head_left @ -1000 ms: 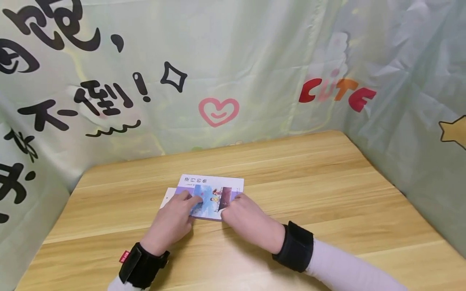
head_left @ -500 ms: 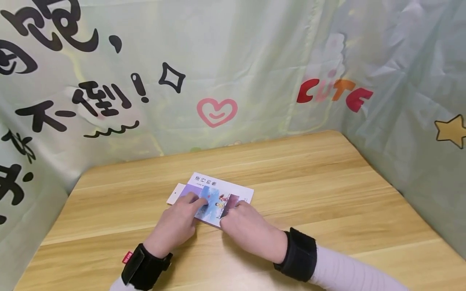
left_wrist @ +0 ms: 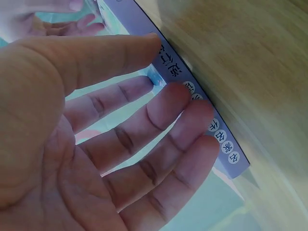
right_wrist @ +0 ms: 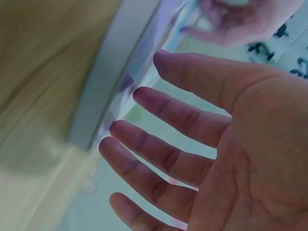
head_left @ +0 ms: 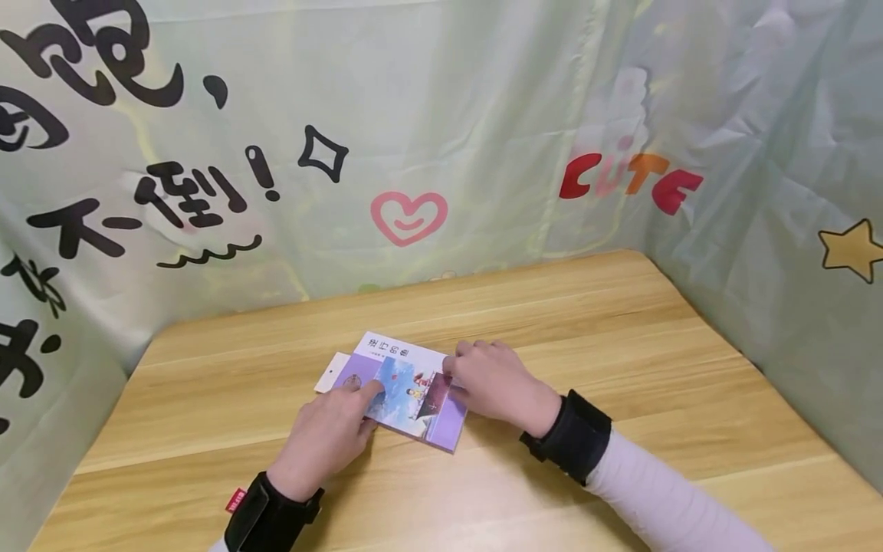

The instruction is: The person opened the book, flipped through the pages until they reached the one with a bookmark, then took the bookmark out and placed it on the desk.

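A book [head_left: 407, 391] with a white and purple cover and a blue picture lies on the table, turned at a slant. A white piece [head_left: 333, 372] with a small dark dot sticks out past its left side. My left hand [head_left: 331, 429] rests at the book's near left edge, a fingertip on the cover. In the left wrist view its fairly straight fingers lie along the purple spine [left_wrist: 173, 70], which bears printed characters. At the right edge is my right hand [head_left: 500, 383], partly hiding it. Its fingers are spread beside the page edges [right_wrist: 118, 67] in the right wrist view.
The wooden table [head_left: 621, 345] extends around the book on all sides. Behind it hangs a pale green curtain [head_left: 497, 115] with printed lettering and a pink heart; another stretch of it borders the right side. Black bands circle both wrists.
Over the second the book has turned clockwise. In the last half second my right hand has moved from the near right corner out to the right edge, baring more of the cover; my left hand shifted slightly.
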Motion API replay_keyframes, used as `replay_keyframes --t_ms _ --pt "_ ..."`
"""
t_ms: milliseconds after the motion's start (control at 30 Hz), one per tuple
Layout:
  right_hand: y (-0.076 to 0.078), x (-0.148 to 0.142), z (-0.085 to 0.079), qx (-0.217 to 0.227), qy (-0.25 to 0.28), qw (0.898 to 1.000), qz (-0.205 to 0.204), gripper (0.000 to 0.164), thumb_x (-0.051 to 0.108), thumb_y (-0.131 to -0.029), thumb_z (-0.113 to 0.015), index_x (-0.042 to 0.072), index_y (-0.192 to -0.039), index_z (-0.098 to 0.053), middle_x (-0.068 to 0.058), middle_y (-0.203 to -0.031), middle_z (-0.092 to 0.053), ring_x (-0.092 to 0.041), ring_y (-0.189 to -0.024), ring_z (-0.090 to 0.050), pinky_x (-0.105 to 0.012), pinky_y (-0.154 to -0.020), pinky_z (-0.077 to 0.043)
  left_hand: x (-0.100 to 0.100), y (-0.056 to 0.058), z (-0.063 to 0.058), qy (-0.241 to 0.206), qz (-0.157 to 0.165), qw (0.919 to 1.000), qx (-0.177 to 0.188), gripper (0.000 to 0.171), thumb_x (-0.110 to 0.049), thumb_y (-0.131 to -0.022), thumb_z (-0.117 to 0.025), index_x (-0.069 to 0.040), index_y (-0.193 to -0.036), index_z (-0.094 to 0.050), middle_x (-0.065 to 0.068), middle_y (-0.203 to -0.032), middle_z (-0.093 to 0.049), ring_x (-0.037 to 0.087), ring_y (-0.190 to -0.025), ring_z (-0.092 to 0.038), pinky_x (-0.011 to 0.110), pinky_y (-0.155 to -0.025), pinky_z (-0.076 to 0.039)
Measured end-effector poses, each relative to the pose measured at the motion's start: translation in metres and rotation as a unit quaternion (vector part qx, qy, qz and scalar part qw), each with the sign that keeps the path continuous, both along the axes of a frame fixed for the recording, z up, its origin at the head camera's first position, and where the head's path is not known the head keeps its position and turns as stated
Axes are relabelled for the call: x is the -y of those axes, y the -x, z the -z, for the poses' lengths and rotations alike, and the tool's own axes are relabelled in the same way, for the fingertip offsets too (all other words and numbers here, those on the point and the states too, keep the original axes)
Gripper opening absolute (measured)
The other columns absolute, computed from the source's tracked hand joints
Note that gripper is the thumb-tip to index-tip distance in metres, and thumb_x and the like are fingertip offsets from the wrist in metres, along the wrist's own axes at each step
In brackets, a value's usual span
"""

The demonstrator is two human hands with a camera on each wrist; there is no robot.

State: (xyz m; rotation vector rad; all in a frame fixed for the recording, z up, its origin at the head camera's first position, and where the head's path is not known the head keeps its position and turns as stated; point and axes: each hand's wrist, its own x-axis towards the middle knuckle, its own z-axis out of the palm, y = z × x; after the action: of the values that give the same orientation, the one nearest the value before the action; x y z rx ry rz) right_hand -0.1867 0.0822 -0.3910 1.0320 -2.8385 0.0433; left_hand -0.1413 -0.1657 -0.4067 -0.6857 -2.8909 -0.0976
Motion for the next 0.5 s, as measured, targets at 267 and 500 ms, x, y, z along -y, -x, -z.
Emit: replay_keyframes --t_ms 267,500 --pt "0.011 -0.013 -0.002 0.045 -0.003 0.999 0.003 0.030 0.031 -0.080 -0.077 0.017 -0.105 -0.071 0.002 -0.088 -0.059 -0.011 -0.072 -0.054 -0.029 -0.059 -0.048 0.000 0.000 0.000 -0.028 0.002 0.9996 0.003 0.037 -0.017 -0.079 -0.076 -0.010 -0.114 -0.066 0.003 -0.085 -0.063 0.009 -0.063 -0.049 0.024 -0.045 -0.041" --pt "0.002 -0.014 -0.015 0.116 0.000 0.993 0.015 0.022 0.028 -0.076 -0.080 0.017 -0.087 -0.065 0.008 -0.071 -0.055 -0.010 -0.060 -0.049 -0.026 -0.052 -0.044 0.003 0.004 0.003 -0.039 0.000 0.9992 -0.010 0.030 -0.015 -0.083 -0.072 -0.010 -0.112 -0.069 0.004 -0.087 -0.063 0.013 -0.072 -0.057 0.025 -0.053 -0.047"
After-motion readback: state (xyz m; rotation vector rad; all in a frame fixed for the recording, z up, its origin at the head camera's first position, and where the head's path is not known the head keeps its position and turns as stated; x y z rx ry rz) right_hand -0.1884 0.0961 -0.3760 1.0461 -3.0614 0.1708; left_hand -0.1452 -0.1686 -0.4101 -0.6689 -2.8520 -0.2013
